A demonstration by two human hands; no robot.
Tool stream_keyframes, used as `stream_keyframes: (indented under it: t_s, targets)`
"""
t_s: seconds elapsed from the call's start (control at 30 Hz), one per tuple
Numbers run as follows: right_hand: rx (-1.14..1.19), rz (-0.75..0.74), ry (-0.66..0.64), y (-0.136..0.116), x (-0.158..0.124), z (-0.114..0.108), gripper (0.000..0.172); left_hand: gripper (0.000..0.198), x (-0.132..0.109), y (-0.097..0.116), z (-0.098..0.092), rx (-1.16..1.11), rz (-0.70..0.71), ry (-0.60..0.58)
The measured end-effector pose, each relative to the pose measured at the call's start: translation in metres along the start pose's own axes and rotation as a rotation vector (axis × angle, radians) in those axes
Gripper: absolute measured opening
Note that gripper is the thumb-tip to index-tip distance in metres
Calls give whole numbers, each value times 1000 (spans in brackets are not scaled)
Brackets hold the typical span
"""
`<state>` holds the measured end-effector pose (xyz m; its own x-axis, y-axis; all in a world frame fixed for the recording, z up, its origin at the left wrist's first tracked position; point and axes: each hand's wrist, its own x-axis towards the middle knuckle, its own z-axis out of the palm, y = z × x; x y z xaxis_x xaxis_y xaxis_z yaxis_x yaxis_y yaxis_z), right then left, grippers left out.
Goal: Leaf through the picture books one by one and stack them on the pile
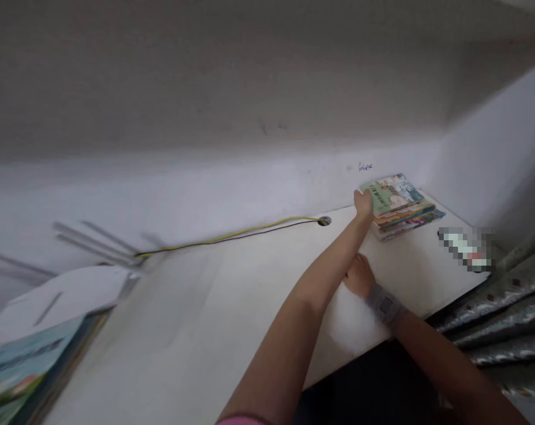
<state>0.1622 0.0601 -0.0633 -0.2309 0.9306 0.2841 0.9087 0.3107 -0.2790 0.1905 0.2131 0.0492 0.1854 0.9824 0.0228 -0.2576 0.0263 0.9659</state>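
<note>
My left arm reaches across the white desk (pixel 196 319) to a small stack of colourful books (pixel 404 217) in the far right corner by the wall. My left hand (pixel 364 204) is closed on the near left corner of the top book (pixel 394 193), which has a green cover. My right hand (pixel 359 275) rests on the desk just below my left forearm, and a grey watch (pixel 385 304) is on its wrist. The forearm hides its fingers.
A yellow and black cable (pixel 232 235) runs along the wall to a round grommet (pixel 324 221). Another book pile (pixel 23 369) and a white sheet (pixel 68 292) lie at the left. A pixelated object (pixel 466 249) sits at the desk's right edge, beside patterned fabric (pixel 511 307).
</note>
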Motion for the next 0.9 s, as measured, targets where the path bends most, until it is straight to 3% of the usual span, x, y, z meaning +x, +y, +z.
stream_keyframes:
  t_s: [0.07, 0.13, 0.2, 0.27, 0.3, 0.37, 0.47, 0.53, 0.6, 0.67, 0.8, 0.9]
  targets:
    - [-1, -5, 30, 1, -1, -2, 26, 38, -19, 12, -24, 103, 98, 71]
    - [-7, -34, 58, 5, -3, -1, 29, 35, -48, 20, -60, 189, 176, 84]
    - [-37, -69, 88, 10, -4, 3, 30, 28, -85, 25, -107, 375, 281, -35]
    - [-69, -121, 100, 15, -4, 8, 30, 26, -127, 27, -163, 860, 457, -341]
    - [-88, -134, 115, 16, -4, 10, 30, 25, -148, 29, -192, 1090, 489, -391]
    - [-128, -161, 141, 18, -5, 14, 31, 24, -185, 35, -250, 1457, 358, -221]
    - [-186, -203, 167, 18, -9, 15, 31, 30, -229, 46, -327, 1607, 154, 107]
    - [-210, -222, 174, 18, -11, 14, 32, 34, -250, 51, -364, 1655, 22, 309]
    - [-221, -230, 177, 19, -11, 14, 33, 40, -266, 51, -389, 1677, -117, 433]
    - [-220, -228, 185, 21, -11, 16, 33, 45, -277, 47, -403, 1670, -230, 466]
    - [-210, -240, 194, 25, -10, 20, 34, 40, -285, 44, -413, 1629, -313, 471]
    - [-200, -250, 200, 30, -8, 22, 33, 30, -285, 56, -413, 1580, -332, 497]
